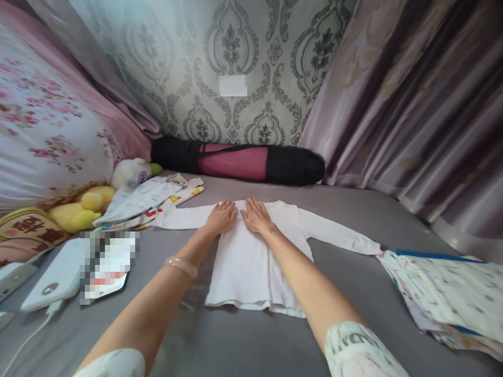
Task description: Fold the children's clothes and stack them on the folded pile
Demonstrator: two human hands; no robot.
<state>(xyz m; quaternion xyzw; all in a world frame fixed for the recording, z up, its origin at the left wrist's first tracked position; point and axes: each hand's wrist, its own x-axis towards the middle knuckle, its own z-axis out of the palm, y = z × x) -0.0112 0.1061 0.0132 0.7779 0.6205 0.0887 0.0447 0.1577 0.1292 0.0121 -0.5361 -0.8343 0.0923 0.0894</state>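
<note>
A white long-sleeved shirt lies spread on the grey sheet, its sleeves stretched out to both sides and its hem toward me. Flat on the shirt's upper left, near the shoulder, rests my left hand, fingers extended. My right hand lies beside it, close to the collar, palm down with the fingers spread a little. Neither hand grips anything. The hands and forearms cover part of the collar and the right side of the shirt.
Folded printed clothes lie at the right, touching a sleeve end; more patterned cloth is at the left. A white power bank and a phone sit left. Plush toys and a black-and-pink long bag lie farther back.
</note>
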